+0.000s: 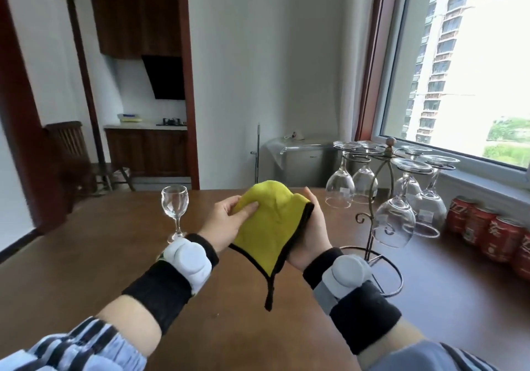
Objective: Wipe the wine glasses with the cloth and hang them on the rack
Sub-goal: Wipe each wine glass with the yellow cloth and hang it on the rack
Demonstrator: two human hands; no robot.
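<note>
A yellow cloth point(269, 221) with a dark edge is held up over the middle of the brown wooden worktop point(114, 256), bulging over a rounded shape that it hides completely; one dark corner hangs down below the hands. The left hand point(226, 221) grips the bulge from the left, thumb pressed on the cloth and fingers point(229, 203) curled round the far side. The right hand point(309, 233) cups the cloth from the right and underneath, its fingers wrapped round it. Both wrists wear black bands with white pods, and striped sleeves show at the bottom edge.

Just left of the left hand a small wine glass point(174, 210) stands upright on the worktop, apart from the cloth. To the right stands a dark metal rack point(385, 170) with a round wire base and a ball on top; several glasses hang from it upside down by their feet, the nearest one point(395, 218) close to the right hand. Beyond the rack, along the right edge of the worktop under the window sill, red cans point(487, 227) stand in a row.

A large window point(464, 64) fills the right wall, showing a tall apartment block and greenery. Against the white back wall sits a grey appliance point(304, 158) under a clear cover. On the left a dark red door frame opens onto a kitchen with brown cabinets point(134, 18), a black hood and a counter; a wooden chair point(71, 152) stands near it
</note>
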